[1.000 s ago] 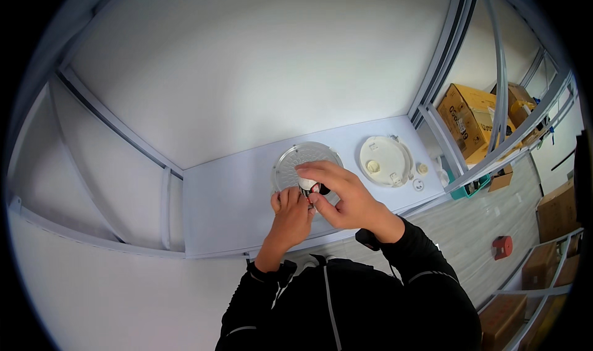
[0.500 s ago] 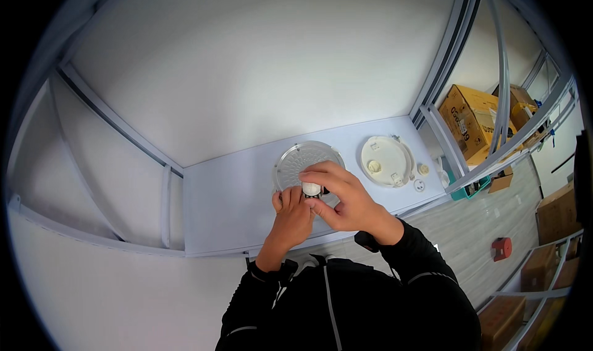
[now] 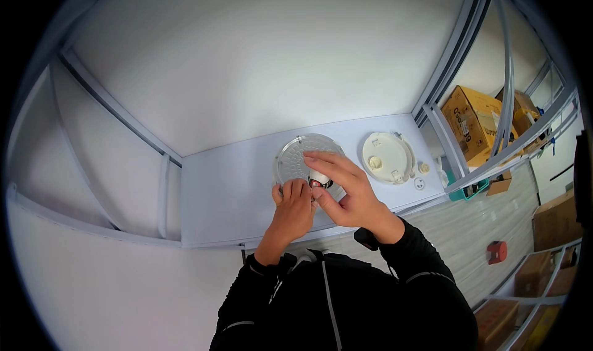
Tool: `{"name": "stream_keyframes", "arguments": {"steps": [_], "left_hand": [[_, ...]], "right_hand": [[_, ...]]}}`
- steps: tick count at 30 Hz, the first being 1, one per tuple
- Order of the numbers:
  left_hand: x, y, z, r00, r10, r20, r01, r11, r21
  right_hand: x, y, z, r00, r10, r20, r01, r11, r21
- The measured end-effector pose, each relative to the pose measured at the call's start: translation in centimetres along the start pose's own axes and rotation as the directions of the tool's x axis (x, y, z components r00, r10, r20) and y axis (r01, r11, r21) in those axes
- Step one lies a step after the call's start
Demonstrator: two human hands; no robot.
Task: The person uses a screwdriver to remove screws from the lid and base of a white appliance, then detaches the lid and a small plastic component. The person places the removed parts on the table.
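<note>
A round silvery dish [image 3: 288,156] with a patterned floor lies on the light table before me. Over its near part, my right hand [image 3: 355,196] has its thumb and fingers around a small rounded white piece [image 3: 319,179] with black and red at its near end. Curled downward, the fingers of my left hand [image 3: 293,214] meet the near left of the dish, their tips beside the piece. What those fingers grip is hidden beneath them. My right thumb and fingers cover part of the white piece, so its kind cannot be told.
At the right end of the table [image 3: 216,184] lies a round white tray-like housing [image 3: 384,142] with small parts in it. A small cream round part [image 3: 423,167] and a flat white disc [image 3: 419,183] sit beside it. Metal frame bars, a cardboard box [image 3: 472,125] and a red stool [image 3: 497,252] are farther right.
The white piece has tipped and shifted slightly right, showing its black and red end. My right fingers have spread and straightened somewhat. My left hand stays nearly in place.
</note>
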State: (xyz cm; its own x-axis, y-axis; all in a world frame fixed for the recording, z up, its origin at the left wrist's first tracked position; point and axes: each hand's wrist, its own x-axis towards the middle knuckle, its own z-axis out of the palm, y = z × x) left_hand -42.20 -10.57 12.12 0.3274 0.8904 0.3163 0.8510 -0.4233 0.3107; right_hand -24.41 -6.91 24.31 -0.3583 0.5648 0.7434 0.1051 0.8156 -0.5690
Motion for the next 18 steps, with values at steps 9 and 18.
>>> {"name": "stream_keyframes", "arguments": {"steps": [9, 18], "left_hand": [[0.16, -0.06, 0.22, 1.000, -0.021, 0.003, 0.021, 1.000, 0.013], [0.31, -0.29, -0.07, 0.999, 0.008, 0.039, -0.007, 1.000, -0.026]], "right_hand": [[-0.49, 0.01, -0.23, 0.993, 0.097, 0.062, -0.103, 0.989, 0.102], [-0.27, -0.30, -0.87, 0.989, 0.096, 0.114, -0.102, 0.994, 0.048]]}}
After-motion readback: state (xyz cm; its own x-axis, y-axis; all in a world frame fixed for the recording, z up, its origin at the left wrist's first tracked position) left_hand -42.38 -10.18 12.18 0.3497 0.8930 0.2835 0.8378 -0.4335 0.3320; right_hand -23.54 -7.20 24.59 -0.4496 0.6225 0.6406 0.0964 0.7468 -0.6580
